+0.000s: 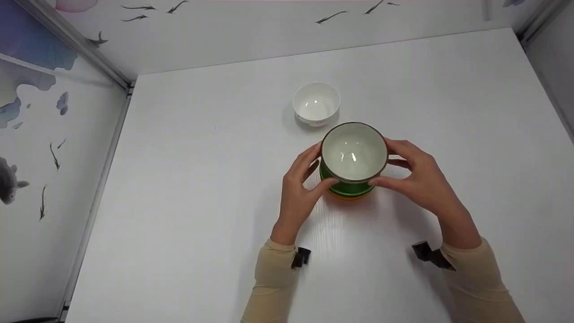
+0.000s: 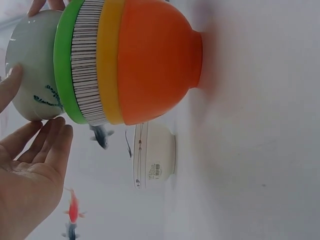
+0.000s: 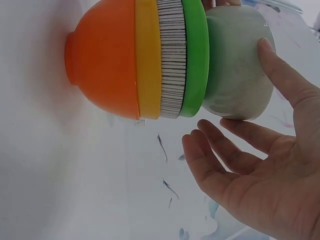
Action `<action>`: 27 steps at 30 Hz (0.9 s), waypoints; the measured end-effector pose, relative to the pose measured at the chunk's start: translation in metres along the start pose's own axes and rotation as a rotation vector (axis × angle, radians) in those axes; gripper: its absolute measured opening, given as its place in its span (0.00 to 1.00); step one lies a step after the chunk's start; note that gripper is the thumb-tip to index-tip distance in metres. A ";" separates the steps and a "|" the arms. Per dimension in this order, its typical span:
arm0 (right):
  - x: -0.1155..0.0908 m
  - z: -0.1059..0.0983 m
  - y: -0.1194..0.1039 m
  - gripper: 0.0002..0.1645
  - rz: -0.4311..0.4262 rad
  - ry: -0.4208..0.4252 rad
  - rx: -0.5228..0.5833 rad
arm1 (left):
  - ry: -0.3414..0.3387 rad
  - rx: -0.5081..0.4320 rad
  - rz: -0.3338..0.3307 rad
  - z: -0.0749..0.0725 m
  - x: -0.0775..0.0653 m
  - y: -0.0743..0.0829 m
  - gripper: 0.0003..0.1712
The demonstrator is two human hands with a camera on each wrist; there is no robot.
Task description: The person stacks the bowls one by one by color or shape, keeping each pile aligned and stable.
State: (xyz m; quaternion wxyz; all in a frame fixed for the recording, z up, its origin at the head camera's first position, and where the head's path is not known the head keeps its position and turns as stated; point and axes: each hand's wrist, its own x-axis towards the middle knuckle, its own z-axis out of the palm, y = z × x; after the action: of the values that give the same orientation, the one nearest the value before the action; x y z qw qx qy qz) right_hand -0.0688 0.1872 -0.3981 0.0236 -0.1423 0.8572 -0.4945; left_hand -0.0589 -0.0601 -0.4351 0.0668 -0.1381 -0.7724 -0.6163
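Observation:
Both hands hold a pale grey-green bowl [image 1: 354,150] with a dark rim, right at the top of a stack of nested bowls. My left hand [image 1: 299,184] grips its left side, thumb at the near rim. On the opposite side, my right hand [image 1: 415,177] grips it with thumb and fingers. Below it, the stack shows a green bowl [image 2: 64,60], a black-and-white striped bowl [image 2: 89,65], a yellow bowl [image 2: 111,62] and an orange bowl [image 2: 157,60] at the bottom, standing on the table. The pale bowl's base is hidden inside the green one.
A white bowl [image 1: 316,103] stands upright on the white table [image 1: 202,179], just behind the stack. White panels with painted fish border the table at the back and on the left [image 1: 58,134].

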 end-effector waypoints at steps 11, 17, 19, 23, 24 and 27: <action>-0.005 0.004 0.006 0.46 0.017 -0.016 -0.024 | -0.007 -0.004 -0.009 0.001 -0.005 -0.006 0.42; -0.007 0.007 0.008 0.46 0.038 -0.026 -0.034 | -0.012 0.002 -0.012 0.001 -0.007 -0.010 0.42; -0.008 0.007 0.009 0.45 0.043 -0.026 -0.039 | -0.015 0.004 -0.015 0.001 -0.008 -0.010 0.42; -0.009 0.009 0.011 0.46 0.052 -0.027 -0.045 | -0.020 0.009 -0.025 0.002 -0.009 -0.011 0.43; -0.009 0.009 0.011 0.46 0.053 -0.028 -0.044 | -0.021 0.010 -0.028 0.002 -0.009 -0.011 0.43; -0.010 0.010 0.012 0.46 0.054 -0.029 -0.040 | -0.020 0.007 -0.031 0.002 -0.010 -0.012 0.42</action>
State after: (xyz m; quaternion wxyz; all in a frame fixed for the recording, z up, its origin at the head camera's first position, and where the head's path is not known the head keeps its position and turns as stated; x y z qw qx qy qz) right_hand -0.0601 0.1873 -0.4140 0.0464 -0.1265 0.8699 -0.4744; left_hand -0.0525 -0.0621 -0.4496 0.0502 -0.1322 -0.7774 -0.6129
